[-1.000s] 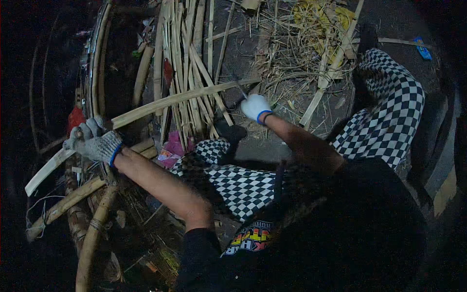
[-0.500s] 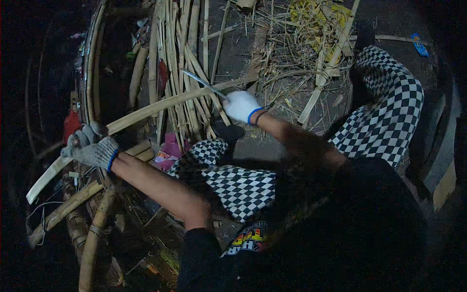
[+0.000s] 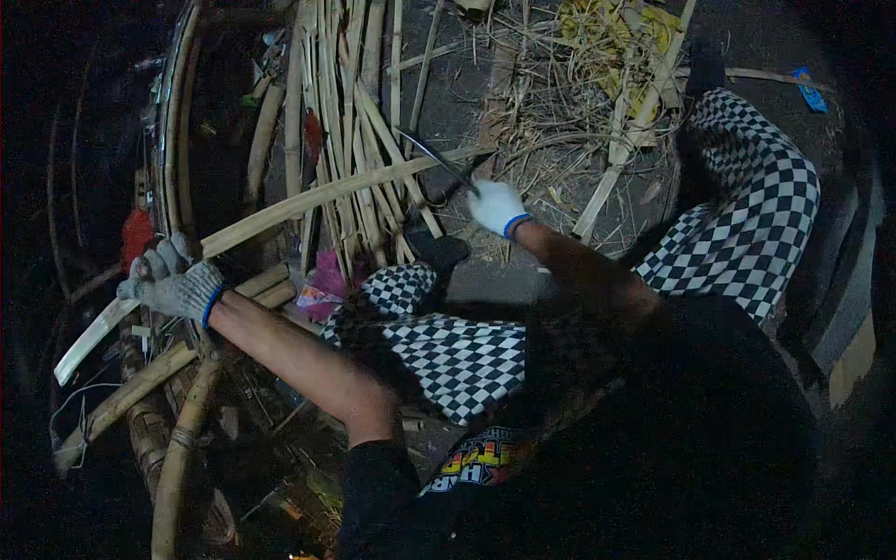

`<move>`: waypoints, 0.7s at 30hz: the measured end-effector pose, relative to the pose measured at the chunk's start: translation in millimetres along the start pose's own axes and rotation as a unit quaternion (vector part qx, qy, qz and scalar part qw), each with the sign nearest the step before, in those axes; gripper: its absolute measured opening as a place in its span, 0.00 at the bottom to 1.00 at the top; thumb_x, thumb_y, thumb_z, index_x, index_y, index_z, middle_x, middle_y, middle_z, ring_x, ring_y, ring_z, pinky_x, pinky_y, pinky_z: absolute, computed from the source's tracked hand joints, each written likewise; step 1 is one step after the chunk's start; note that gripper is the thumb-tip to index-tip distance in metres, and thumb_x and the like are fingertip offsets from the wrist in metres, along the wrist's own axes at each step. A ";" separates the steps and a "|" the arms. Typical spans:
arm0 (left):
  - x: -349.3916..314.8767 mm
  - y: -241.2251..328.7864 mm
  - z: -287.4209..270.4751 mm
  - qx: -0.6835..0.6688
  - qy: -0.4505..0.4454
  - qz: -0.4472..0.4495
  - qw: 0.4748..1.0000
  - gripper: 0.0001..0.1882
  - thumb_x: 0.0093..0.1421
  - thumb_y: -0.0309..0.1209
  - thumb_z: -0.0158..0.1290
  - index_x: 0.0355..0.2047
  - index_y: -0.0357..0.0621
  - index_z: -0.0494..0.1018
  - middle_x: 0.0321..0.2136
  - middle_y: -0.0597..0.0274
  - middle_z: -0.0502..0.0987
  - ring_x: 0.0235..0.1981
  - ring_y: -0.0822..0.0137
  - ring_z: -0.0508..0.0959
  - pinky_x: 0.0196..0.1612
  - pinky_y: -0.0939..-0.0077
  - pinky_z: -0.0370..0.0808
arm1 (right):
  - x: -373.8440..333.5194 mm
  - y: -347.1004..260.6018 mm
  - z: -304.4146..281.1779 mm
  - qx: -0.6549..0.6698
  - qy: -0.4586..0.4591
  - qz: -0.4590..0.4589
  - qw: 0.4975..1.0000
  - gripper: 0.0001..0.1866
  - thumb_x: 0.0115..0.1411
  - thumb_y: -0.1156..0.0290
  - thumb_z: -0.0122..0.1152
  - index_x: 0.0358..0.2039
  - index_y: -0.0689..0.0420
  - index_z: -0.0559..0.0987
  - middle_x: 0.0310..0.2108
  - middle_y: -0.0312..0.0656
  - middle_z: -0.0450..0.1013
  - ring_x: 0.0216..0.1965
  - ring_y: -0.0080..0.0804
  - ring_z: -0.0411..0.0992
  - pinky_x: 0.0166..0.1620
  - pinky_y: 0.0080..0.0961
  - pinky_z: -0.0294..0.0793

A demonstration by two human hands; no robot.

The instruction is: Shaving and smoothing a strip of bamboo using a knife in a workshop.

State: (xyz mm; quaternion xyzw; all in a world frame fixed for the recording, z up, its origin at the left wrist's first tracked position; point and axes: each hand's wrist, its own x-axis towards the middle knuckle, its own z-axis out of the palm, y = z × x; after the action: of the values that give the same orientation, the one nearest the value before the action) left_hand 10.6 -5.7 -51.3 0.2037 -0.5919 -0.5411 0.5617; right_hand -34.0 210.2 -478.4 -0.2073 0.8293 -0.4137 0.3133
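A long, pale bamboo strip (image 3: 327, 193) slants from the lower left to the upper middle. My left hand (image 3: 175, 280), in a grey knit glove with a blue cuff, is wrapped round it near its lower-left end. In a white glove, my right hand (image 3: 497, 207) is closed on a knife, whose handle the fingers hide. The slim knife blade (image 3: 431, 154) points up and left, crossing the strip close to its far end. Whether the edge bites into the bamboo cannot be made out.
Many split bamboo strips (image 3: 341, 121) lie in a bundle beyond the held one. Shavings (image 3: 569, 121) heap up at the top, near yellow plastic (image 3: 644, 42). Bamboo poles (image 3: 182, 448) stand at lower left. My checkered trouser legs (image 3: 457, 359) spread either side.
My right hand has slid the knife to the right along the strip, toward its far end. My left hand keeps its grip in nearly the same place.
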 end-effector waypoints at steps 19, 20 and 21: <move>-16.5 23.8 8.3 -0.019 -0.144 -0.014 0.989 0.19 0.65 0.44 0.43 0.18 0.54 0.62 0.10 0.74 0.50 0.10 0.74 0.48 0.15 0.76 0.49 | -7.1 63.9 0.1 -0.052 -0.072 0.099 0.991 0.20 0.55 0.56 0.49 0.35 0.60 0.80 0.36 0.56 0.76 0.39 0.54 0.75 0.45 0.46 0.74; -24.3 28.3 21.2 0.018 -0.106 0.035 0.994 0.18 0.64 0.43 0.42 0.18 0.54 0.62 0.09 0.73 0.51 0.10 0.74 0.48 0.16 0.75 0.50 | -4.2 66.6 -2.9 -0.059 -0.068 0.070 0.993 0.20 0.56 0.57 0.47 0.33 0.60 0.81 0.36 0.58 0.76 0.40 0.56 0.75 0.47 0.46 0.72; -33.1 30.9 32.6 0.056 -0.067 0.084 0.993 0.17 0.64 0.42 0.42 0.18 0.54 0.62 0.09 0.73 0.51 0.10 0.73 0.49 0.16 0.75 0.50 | 0.4 65.4 -2.4 -0.064 -0.035 0.068 0.995 0.21 0.55 0.57 0.47 0.33 0.60 0.81 0.36 0.59 0.76 0.40 0.56 0.74 0.47 0.45 0.72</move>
State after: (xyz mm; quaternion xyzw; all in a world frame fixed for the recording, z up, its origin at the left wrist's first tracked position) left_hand 2.5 46.1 -32.1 0.1476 -0.6725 -0.4707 0.5518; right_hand -41.5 248.7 -530.8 -0.1840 0.8547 -0.3301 0.3560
